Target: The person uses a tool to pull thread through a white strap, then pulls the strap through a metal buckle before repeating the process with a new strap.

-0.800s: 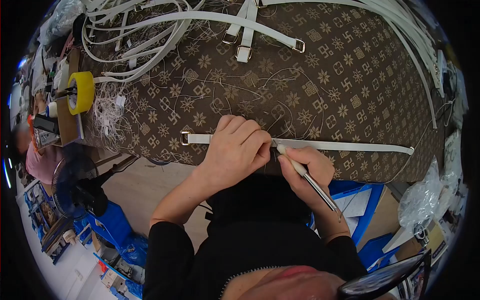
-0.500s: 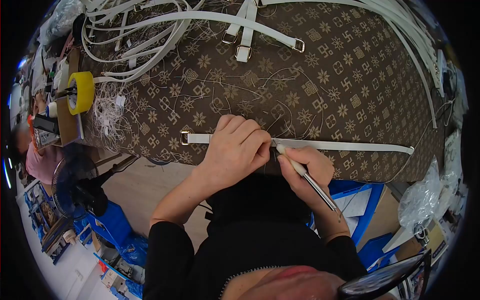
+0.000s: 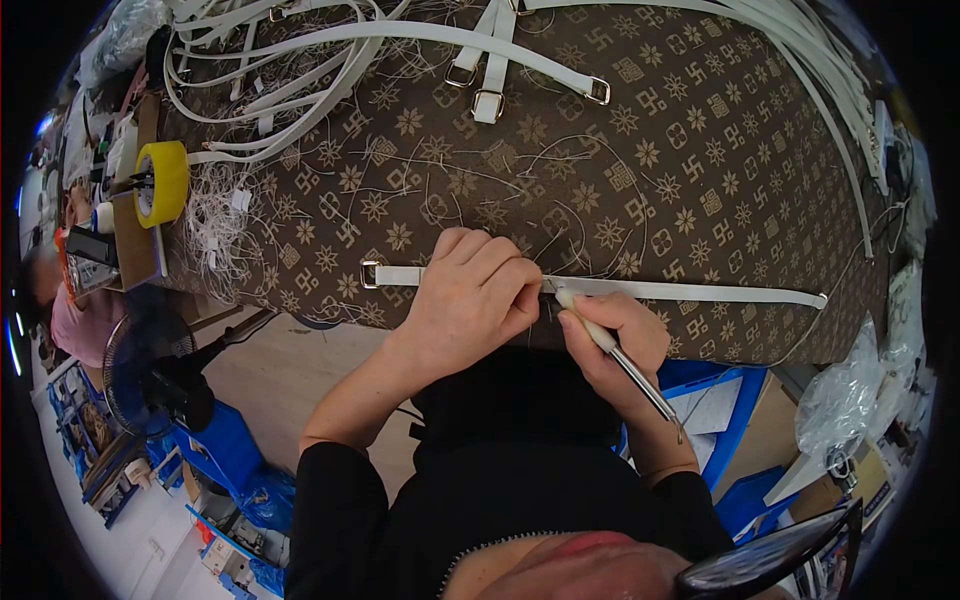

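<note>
A narrow white belt point(image 3: 700, 292) with a gold-coloured buckle point(image 3: 370, 275) at its left end lies across the near part of the patterned brown cloth. My left hand point(image 3: 470, 295) is closed over the belt left of its middle, fingers curled; its grip underneath is partly hidden. Pinched in my right hand point(image 3: 625, 340) is a slim hand tool point(image 3: 600, 337) with a pale grip, a metal shaft and a hooked rear end. Its front tip meets the belt beside my left fingers, but the exact contact is too small to make out. Loose thread ends point(image 3: 570, 235) lie just beyond.
More white belts point(image 3: 330, 90) are heaped at the back left, others point(image 3: 820, 100) hang along the right. A yellow tape roll point(image 3: 162, 186) stands near a thread tangle point(image 3: 220, 230). A fan point(image 3: 150, 370) and blue bins point(image 3: 225, 450) are below left; clear plastic bags point(image 3: 845, 400) are right.
The tool and my right hand have shifted very slightly to the right. My left hand and the belt look unmoved.
</note>
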Motion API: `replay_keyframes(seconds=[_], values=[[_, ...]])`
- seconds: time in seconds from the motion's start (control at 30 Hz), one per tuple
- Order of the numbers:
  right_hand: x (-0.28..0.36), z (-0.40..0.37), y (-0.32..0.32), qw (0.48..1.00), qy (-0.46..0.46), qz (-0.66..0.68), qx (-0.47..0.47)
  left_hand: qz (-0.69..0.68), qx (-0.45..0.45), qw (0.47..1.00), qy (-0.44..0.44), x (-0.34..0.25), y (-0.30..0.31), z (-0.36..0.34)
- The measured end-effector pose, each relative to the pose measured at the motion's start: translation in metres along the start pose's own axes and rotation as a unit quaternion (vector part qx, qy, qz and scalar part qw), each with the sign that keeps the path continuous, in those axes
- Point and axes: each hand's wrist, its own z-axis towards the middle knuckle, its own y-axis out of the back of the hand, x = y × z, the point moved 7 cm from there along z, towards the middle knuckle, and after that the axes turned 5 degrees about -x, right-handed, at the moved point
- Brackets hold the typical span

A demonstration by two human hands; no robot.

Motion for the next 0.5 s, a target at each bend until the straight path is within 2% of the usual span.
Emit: replay_keyframes(seconds=[0.5], values=[[0.0004,-0.0004,-0.0005,1.0,0.001,-0.007,0.004,-0.023,-0.007,0.999,0.022,0.0033,0.0004,0.001]])
